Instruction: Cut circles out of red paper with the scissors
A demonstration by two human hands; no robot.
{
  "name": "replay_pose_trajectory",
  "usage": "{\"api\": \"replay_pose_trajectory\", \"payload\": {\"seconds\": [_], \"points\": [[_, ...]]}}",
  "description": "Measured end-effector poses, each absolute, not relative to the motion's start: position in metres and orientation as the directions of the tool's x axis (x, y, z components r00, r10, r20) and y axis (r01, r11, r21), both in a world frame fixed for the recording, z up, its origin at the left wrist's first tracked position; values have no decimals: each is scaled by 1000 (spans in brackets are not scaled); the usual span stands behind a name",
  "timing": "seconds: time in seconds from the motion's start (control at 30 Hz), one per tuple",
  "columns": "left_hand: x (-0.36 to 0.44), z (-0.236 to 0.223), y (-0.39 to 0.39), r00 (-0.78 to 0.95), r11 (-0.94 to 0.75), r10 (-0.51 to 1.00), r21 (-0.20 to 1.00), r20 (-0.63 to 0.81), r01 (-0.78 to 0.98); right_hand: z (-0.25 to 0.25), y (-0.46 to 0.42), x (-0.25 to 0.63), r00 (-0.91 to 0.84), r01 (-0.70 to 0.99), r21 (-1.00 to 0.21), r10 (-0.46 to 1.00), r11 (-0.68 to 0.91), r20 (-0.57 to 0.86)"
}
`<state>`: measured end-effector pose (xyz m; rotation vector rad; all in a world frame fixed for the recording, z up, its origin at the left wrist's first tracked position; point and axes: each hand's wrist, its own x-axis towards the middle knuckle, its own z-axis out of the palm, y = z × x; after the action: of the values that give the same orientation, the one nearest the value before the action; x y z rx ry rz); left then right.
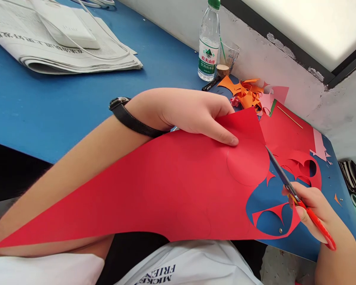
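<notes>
Working remotely, I log this as a papercraft corner; home or office, I cannot tell. Evidence: blue surface (62, 107) against scuffed white wall (284, 71) at 2 o'clock; folded newspaper (112, 65) under a white device (74, 33) at 10; water bottle (208, 57) at 1; orange paper scraps (247, 97) at 2; red sheet (166, 190) at 6; scissors (314, 219) at 4.

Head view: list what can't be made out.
All in the head view:
Left hand: most fingers hidden behind the red paper.
Scissors: grip partly covered by the right hand.
Right forearm: cut off by the bottom edge.
Newspaper: fine print too small; a white device covers some.
</notes>
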<state>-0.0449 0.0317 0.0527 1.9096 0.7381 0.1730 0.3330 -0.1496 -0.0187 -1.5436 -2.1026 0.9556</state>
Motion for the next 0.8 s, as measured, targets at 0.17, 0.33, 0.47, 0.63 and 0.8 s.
{"api": "replay_pose_trajectory", "payload": {"seconds": [0.17,0.33,0.47,0.63,0.8], "points": [[-45,52,34,806,-271,556,874,-201,404,-11,-149,328,-346,640,-761,925,110,-157],[-45,49,36,803,-283,580,891,-135,354,-12,-150,331,-316,614,-789,923,22,-220],[-44,50,35,809,-283,577,901,-114,329,-6,-152,334,-311,557,-828,908,-66,-282],[-44,50,35,801,-274,586,902,-119,334,7,-153,328,-401,525,-845,847,-100,-349],[-44,48,36,799,-254,582,901,-147,352,11,-156,324,-359,530,-840,866,-119,-349]]}}
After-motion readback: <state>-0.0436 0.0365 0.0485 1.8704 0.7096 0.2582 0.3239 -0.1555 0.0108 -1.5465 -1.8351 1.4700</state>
